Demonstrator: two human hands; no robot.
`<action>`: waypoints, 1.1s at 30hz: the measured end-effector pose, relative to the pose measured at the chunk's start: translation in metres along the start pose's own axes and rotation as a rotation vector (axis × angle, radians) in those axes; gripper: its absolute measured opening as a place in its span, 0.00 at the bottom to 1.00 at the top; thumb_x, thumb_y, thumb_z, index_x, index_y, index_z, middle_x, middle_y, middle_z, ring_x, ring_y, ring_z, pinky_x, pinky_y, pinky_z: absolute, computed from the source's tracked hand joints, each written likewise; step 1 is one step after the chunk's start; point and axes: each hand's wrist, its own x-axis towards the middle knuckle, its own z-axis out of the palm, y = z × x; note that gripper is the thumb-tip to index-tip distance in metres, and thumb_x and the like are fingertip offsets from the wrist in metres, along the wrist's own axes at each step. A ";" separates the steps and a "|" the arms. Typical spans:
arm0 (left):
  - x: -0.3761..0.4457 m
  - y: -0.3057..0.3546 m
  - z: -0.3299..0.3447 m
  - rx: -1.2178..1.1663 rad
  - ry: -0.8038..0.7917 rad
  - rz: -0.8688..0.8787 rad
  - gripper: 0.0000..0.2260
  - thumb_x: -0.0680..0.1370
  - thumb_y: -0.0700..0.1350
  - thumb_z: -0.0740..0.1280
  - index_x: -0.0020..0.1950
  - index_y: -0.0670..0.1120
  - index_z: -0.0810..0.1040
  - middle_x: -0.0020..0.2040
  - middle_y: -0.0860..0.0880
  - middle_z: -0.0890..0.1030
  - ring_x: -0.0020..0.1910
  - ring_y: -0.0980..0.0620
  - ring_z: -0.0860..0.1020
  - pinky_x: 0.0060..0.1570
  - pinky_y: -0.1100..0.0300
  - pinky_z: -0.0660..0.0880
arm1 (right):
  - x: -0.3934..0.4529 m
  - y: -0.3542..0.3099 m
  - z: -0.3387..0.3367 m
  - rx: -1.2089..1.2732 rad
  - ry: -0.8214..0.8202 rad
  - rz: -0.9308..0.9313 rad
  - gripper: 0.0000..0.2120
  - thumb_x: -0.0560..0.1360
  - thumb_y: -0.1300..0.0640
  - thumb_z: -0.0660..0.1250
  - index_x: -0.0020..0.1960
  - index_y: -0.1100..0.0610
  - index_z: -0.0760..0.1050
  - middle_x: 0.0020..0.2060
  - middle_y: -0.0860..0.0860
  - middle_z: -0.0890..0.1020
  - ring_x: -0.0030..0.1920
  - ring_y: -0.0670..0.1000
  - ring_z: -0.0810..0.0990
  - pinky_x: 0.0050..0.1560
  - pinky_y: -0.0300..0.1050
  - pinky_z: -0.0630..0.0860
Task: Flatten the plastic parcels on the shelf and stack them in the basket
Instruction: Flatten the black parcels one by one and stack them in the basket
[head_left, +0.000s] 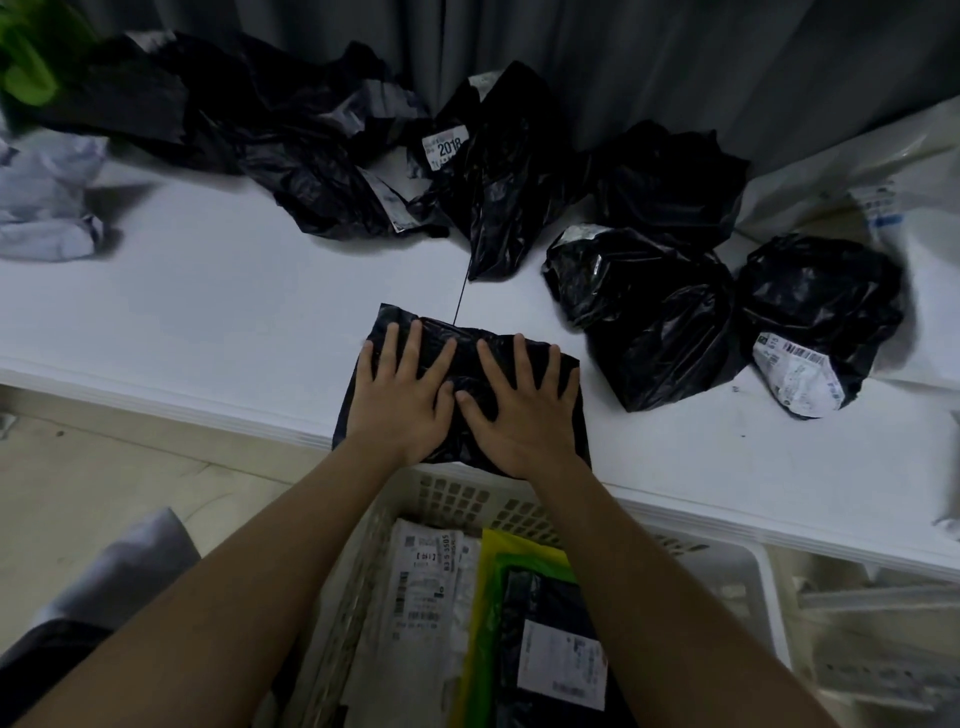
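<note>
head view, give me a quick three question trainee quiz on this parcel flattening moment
1. True or false: both hands lie flat on one black parcel at the front edge of the shelf.
2. Which is already in the basket? A) a cardboard box B) a white parcel C) a glass bottle
3. Fill in: the crumpled parcel with the label reading 2018 lies ____ the flat parcel, toward the curtain.

Key
1. True: left hand and right hand press it with fingers spread.
2. B
3. behind
</note>
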 end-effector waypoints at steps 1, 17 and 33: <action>0.000 0.001 0.001 0.013 0.016 0.003 0.34 0.71 0.60 0.29 0.78 0.56 0.41 0.78 0.44 0.41 0.77 0.42 0.38 0.74 0.43 0.39 | 0.000 0.001 -0.001 0.002 0.003 0.001 0.32 0.76 0.30 0.42 0.76 0.37 0.37 0.78 0.49 0.38 0.75 0.62 0.33 0.71 0.66 0.33; 0.000 -0.001 -0.001 0.036 -0.039 -0.017 0.31 0.74 0.59 0.37 0.78 0.57 0.43 0.79 0.48 0.43 0.77 0.46 0.41 0.73 0.42 0.38 | -0.004 0.002 -0.005 0.142 0.032 -0.054 0.33 0.76 0.30 0.46 0.77 0.39 0.44 0.78 0.49 0.41 0.76 0.58 0.35 0.73 0.63 0.33; -0.084 0.023 -0.057 -0.154 -0.228 0.244 0.50 0.61 0.82 0.43 0.75 0.55 0.60 0.73 0.51 0.59 0.71 0.47 0.58 0.70 0.51 0.55 | -0.121 0.052 -0.044 0.331 0.124 -0.199 0.13 0.76 0.63 0.62 0.60 0.55 0.76 0.50 0.54 0.80 0.46 0.55 0.78 0.41 0.47 0.73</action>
